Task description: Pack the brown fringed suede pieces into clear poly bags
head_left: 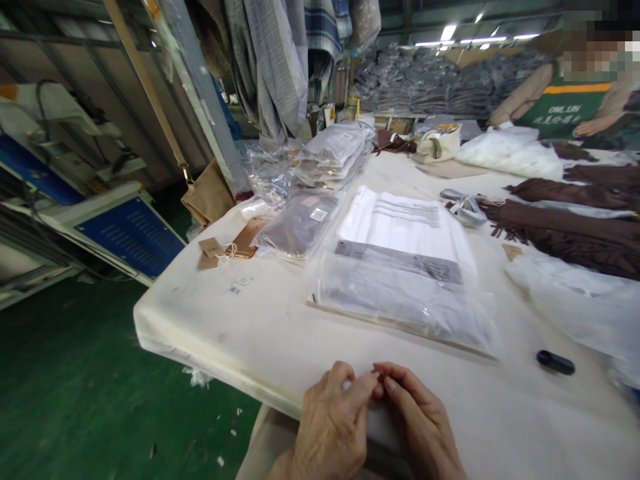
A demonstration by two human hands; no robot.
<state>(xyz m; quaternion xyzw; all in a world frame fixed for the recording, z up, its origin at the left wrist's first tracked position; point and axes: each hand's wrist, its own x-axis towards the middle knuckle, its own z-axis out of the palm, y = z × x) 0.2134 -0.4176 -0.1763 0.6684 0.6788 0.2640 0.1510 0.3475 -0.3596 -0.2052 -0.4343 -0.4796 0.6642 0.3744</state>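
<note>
At the table's near edge, my left hand [334, 417] and my right hand [417, 413] meet with thumbs and fingertips pinched together. A tiny pale bit shows between the fingertips, too small to name. Just beyond them lies a stack of clear plastic bags [405, 293], the upper part white with printed lines and a grey band. Left of that stack rests a bagged grey folded garment [300, 223] with a white barcode sticker. Brown hang tags [211, 249] with white strings and small barcode stickers [239, 285] lie near the table's left side.
The cream-covered table [200, 320] has its corner at left, above a green floor [100, 380]. A black cylindrical object [555, 362] lies at right, near brown fringed scarves [575, 227] and crumpled plastic [580, 300]. A co-worker in a green apron [570, 107] stands across the table.
</note>
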